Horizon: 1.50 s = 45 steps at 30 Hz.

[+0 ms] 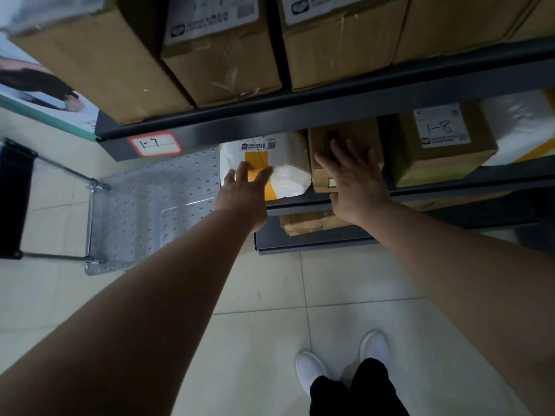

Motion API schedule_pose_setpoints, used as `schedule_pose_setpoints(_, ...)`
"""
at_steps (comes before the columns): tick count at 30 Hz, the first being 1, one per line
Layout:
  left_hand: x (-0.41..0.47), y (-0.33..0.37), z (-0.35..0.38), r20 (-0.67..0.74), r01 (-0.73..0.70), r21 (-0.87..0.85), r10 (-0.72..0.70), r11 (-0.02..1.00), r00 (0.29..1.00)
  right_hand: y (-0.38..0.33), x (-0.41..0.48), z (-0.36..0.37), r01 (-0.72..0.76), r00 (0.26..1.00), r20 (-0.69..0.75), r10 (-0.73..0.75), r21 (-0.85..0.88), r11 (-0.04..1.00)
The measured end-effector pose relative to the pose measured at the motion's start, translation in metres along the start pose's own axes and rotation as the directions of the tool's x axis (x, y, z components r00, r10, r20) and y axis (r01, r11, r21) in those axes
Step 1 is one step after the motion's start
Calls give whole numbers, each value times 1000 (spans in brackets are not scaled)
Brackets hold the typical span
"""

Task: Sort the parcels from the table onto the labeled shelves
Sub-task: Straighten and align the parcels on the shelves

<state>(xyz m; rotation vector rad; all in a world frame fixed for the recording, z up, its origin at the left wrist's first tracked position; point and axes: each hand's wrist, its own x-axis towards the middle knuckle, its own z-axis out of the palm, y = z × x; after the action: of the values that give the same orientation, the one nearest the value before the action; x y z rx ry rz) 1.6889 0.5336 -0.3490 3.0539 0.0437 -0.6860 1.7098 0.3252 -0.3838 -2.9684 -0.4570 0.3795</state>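
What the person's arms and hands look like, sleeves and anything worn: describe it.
The left arm and right arm are bare to the frame edge, no sleeves in view. The left hand and right hand carry no gloves; no watch or wristband shows at either wrist.

white parcel (pixel 288 166) with yellow tape, brown box (pixel 336 151), red-bordered label (pixel 154 143), white shoes (pixel 312 369)

A dark metal upper shelf (pixel 330 106), tagged with a red-bordered label (pixel 154 143) reading 1-7, carries a row of brown cardboard boxes (pixel 222 64). On the middle shelf (pixel 450 187) below sit, left to right, a white parcel (pixel 288 163) with yellow tape, a small brown box (pixel 318 175) just beside it, a larger brown box (pixel 432 163) marked 1-8, and a white wrapped bundle (pixel 516 121).
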Motion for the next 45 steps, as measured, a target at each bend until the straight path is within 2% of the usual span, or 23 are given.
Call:
schedule_pose_setpoints(3, -6, 5, -8, 16, 51, -72, -50, 996, 999, 5, -6, -6, 40, 999, 10, -40, 27, 999)
schedule_pose_setpoints(6, -18, 28, -11, -30, 43, -118, -46, 992, 998, 24, -34, -9, -3, 999, -52, 6, 64, 998)
schedule_pose_setpoints(10, -24, 83, -11, -106, -93, -144, 78, 985, 991, 72, -79, -8, -97, 992, -67, 103, 83, 992)
schedule_pose_setpoints(14, -21, 149, -9, -235, -250, -144, 212, 957, 948, 129, -93, -17, -190, 978, -65, 197, 106, 976)
schedule_pose_setpoints(18, -13, 208, -10, -248, -342, -127, 304, 931, 920, 188, -97, -27, -267, 951, -124, 284, 141, 953)
schedule_pose_setpoints(21, 1, 247, -10, -266, -395, -82, 362, 915, 894, 232, -91, -32, -318, 937, -112, 332, 126, 940)
schedule_pose_setpoints(25, 21, 290, -7, -172, -355, -14, 348, 935, 922, 280, -72, -42, -340, 939, -52, 340, 10, 940)
schedule_pose_setpoints(27, 28, 304, -4, -129, -325, 1, 323, 946, 938, 298, -59, -47, -311, 949, -64, 310, -4, 950)
schedule_pose_setpoints(31, 33, 312, 6, -47, -264, 15, 264, 964, 963, 318, -45, -50, -328, 945, 4, 328, 27, 944)
schedule_pose_setpoints(40, 44, 303, -2, -6, -149, 11, 149, 989, 989, 298, -55, -41, -288, 957, 5, 289, 113, 951)
schedule_pose_setpoints(45, 43, 304, 1, 0, -141, 52, 141, 989, 990, 291, -59, -32, -273, 960, -36, 278, 95, 957)
